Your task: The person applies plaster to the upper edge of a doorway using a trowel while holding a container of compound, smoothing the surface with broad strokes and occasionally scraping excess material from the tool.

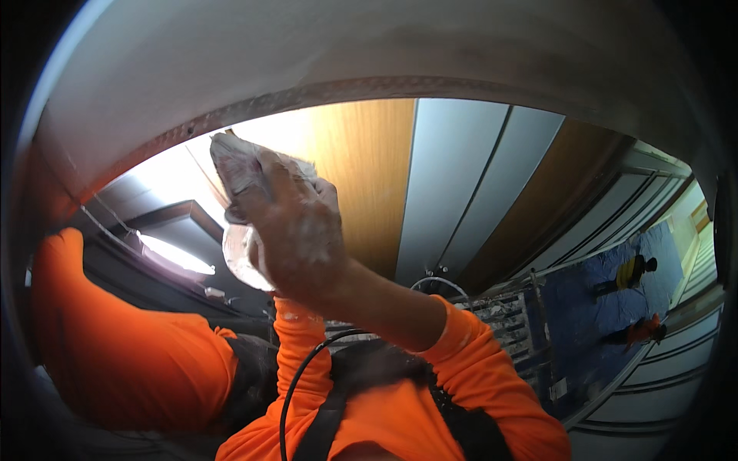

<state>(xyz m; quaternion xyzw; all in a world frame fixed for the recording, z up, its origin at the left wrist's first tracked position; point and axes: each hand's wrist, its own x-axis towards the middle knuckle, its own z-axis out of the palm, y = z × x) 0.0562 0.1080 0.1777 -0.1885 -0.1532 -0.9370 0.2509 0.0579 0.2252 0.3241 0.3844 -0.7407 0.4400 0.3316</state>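
My right hand (300, 238) is raised at the middle, dusted white, its fingers closed round a white-caked object (227, 154) whose kind I cannot make out. Its tip reaches up beside the lower edge of a curved plastered surface (369, 50) overhead. Behind my right hand, a round white item (242, 257) shows at the end of my left forearm, sleeved in orange. My left hand is hidden there, so its fingers and grip cannot be seen. A black cable (304, 369) loops over my chest.
A co-worker's orange-clad arm and body (138, 353) fill the left, near a lit tube lamp (175, 252). Wood and metal panels (453, 184) lie beyond my hands. At right are a metal scaffold deck (500, 323) and two people (630, 273) on a blue sheet (584, 338).
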